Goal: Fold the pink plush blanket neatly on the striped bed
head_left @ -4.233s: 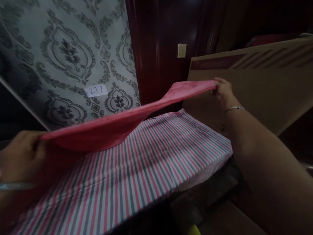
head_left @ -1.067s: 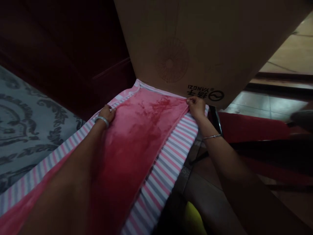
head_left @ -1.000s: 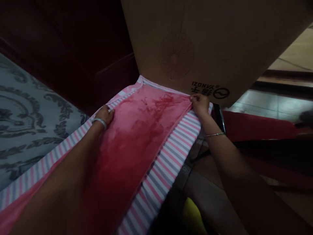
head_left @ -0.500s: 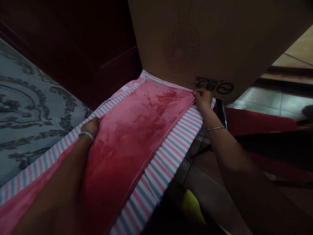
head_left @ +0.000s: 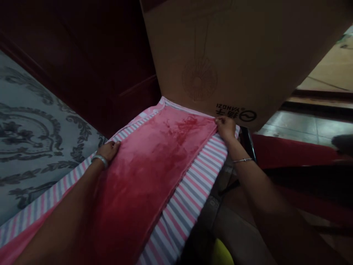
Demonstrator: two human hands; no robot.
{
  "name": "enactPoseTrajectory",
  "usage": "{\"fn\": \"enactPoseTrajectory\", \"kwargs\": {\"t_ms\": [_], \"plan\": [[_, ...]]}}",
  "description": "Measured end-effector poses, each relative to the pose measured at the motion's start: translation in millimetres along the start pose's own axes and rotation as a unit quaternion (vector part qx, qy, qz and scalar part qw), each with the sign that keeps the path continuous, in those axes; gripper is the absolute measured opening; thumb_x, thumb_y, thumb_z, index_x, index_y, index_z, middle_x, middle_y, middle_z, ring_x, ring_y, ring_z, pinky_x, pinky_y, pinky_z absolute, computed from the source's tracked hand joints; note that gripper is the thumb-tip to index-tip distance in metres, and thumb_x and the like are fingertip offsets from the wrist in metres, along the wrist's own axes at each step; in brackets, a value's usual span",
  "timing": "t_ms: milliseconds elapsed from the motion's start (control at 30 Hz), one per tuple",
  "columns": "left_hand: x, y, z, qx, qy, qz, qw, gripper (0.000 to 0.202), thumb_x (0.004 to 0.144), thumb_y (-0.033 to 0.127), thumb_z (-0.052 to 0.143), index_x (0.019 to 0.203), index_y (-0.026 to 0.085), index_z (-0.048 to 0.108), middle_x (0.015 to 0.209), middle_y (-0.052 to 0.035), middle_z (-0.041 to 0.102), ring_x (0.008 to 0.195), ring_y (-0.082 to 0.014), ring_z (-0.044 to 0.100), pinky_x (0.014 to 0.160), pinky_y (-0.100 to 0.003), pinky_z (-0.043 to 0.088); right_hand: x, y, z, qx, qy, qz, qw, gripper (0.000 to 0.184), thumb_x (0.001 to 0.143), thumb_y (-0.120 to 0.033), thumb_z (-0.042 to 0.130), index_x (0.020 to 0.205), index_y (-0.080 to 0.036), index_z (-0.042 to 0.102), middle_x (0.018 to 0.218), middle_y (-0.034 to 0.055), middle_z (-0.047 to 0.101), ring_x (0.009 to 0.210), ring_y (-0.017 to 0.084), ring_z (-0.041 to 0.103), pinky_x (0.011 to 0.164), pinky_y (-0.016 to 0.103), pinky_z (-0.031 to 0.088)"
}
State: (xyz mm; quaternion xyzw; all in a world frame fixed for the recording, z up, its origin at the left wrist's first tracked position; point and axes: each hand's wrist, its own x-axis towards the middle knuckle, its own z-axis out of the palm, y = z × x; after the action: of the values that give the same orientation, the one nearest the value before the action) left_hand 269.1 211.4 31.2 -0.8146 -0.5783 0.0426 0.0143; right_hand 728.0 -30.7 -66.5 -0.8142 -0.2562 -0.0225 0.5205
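A pink plush cloth (head_left: 154, 162) lies spread lengthwise on a surface covered in pink, grey and white striped fabric (head_left: 190, 195). My left hand (head_left: 109, 150), a pale bangle on its wrist, rests flat on the cloth's left edge with the fingers stretched out. At the far right corner, my right hand (head_left: 225, 127) pinches the cloth's corner, close to the foot of a cardboard box. A thin bracelet sits on that wrist.
A large brown cardboard box (head_left: 234, 55) with a fan drawing stands against the far end. Dark red wood panelling (head_left: 91, 66) and grey patterned wallpaper (head_left: 30, 129) lie to the left. Red objects (head_left: 289, 151) and tiled floor (head_left: 298, 121) are on the right, something yellow (head_left: 222, 254) below.
The cloth, held up in the air 4.2 s ago, now lies flat on the striped fabric. In the last second my left hand slid back along its left edge; my right hand kept the corner.
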Motion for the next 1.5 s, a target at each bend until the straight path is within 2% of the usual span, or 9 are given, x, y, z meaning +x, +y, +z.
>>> {"fn": "enactPoseTrajectory", "kwargs": {"t_ms": [200,367,533,667,800,933,1167,1333,1500], "plan": [[55.3,87.6,-8.6,-0.102,0.048,0.056,0.992,0.044,0.096,0.043,0.041,0.098,0.014,0.074,0.106,-0.0185,0.075,0.108,-0.0328,0.069,0.089,-0.037,0.051,-1.6,-0.8,1.2,0.021,0.003,-0.01,1.0,0.022,0.079,-0.028,0.059,0.086,-0.017,0.077,0.087,0.0111,0.076,0.083,0.027,0.067,0.074,0.035,0.049],[104.1,159.1,-3.9,-0.146,0.071,0.084,0.983,0.038,0.096,0.04,0.049,0.118,0.016,0.069,0.113,-0.0137,0.074,0.108,-0.0264,0.069,0.09,-0.032,0.051,0.3,3.1,1.0,0.022,-0.009,-0.002,1.0,0.022,0.079,-0.031,0.06,0.087,-0.017,0.076,0.086,0.0103,0.075,0.081,0.026,0.067,0.073,0.035,0.05],[137.7,206.4,-1.6,-0.194,0.079,0.121,0.97,0.047,0.094,0.039,0.057,0.136,0.017,0.058,0.115,-0.0111,0.072,0.103,-0.023,0.068,0.089,-0.03,0.052,0.3,3.2,-1.3,0.017,-0.015,0.004,1.0,0.026,0.081,-0.031,0.059,0.093,-0.017,0.078,0.088,0.0105,0.076,0.084,0.028,0.069,0.078,0.038,0.052],[152.1,228.7,2.1,-0.211,0.067,0.204,0.954,0.043,0.091,0.023,0.058,0.133,0.021,0.065,0.113,-0.0066,0.071,0.105,-0.0225,0.065,0.097,-0.031,0.05,-1.5,4.5,-1.2,0.071,-0.036,-0.043,0.996,0.033,0.086,-0.032,0.057,0.109,-0.022,0.078,0.108,0.0074,0.076,0.104,0.026,0.069,0.091,0.039,0.053],[156.7,239.7,2.2,-0.189,0.094,0.219,0.952,0.042,0.09,0.014,0.048,0.122,0.022,0.075,0.121,-0.0098,0.065,0.114,-0.0285,0.061,0.105,-0.038,0.046,-2.1,6.8,0.2,0.147,-0.048,-0.064,0.986,0.035,0.084,-0.032,0.058,0.111,-0.022,0.078,0.113,0.0065,0.076,0.109,0.025,0.068,0.098,0.041,0.051],[162.3,250.9,0.5,-0.19,0.159,0.231,0.941,0.047,0.093,0.018,0.044,0.13,0.026,0.071,0.127,-0.0105,0.059,0.116,-0.0316,0.06,0.103,-0.041,0.047,0.0,8.3,-0.7,0.183,-0.008,-0.061,0.981,0.032,0.084,-0.03,0.053,0.101,-0.02,0.078,0.105,0.0082,0.077,0.101,0.026,0.069,0.095,0.042,0.053],[174.5,261.4,20.5,-0.201,0.092,0.229,0.948,0.044,0.094,0.021,0.046,0.13,0.021,0.07,0.126,-0.0112,0.059,0.113,-0.0286,0.061,0.106,-0.04,0.046,0.9,7.4,-5.0,0.117,0.019,-0.029,0.993,0.032,0.081,-0.032,0.054,0.098,-0.02,0.078,0.101,0.0095,0.077,0.097,0.028,0.07,0.09,0.041,0.054],[173.6,236.3,8.2,-0.245,0.041,0.235,0.94,0.056,0.093,0.027,0.051,0.148,0.014,0.054,0.139,-0.0148,0.056,0.119,-0.0251,0.061,0.108,-0.035,0.046,0.2,4.3,-6.1,0.088,0.013,-0.021,0.996,0.032,0.079,-0.033,0.055,0.095,-0.018,0.078,0.096,0.011,0.077,0.092,0.028,0.07,0.088,0.041,0.054],[136.6,171.0,-0.1,-0.204,-0.004,0.204,0.957,0.061,0.086,0.028,0.062,0.146,0.017,0.056,0.133,-0.0119,0.067,0.119,-0.0274,0.064,0.105,-0.035,0.048,-2.4,2.0,-9.3,0.07,0.003,-0.017,0.997,0.028,0.074,-0.03,0.054,0.087,-0.019,0.075,0.092,0.0115,0.076,0.091,0.031,0.069,0.088,0.044,0.053]]}}
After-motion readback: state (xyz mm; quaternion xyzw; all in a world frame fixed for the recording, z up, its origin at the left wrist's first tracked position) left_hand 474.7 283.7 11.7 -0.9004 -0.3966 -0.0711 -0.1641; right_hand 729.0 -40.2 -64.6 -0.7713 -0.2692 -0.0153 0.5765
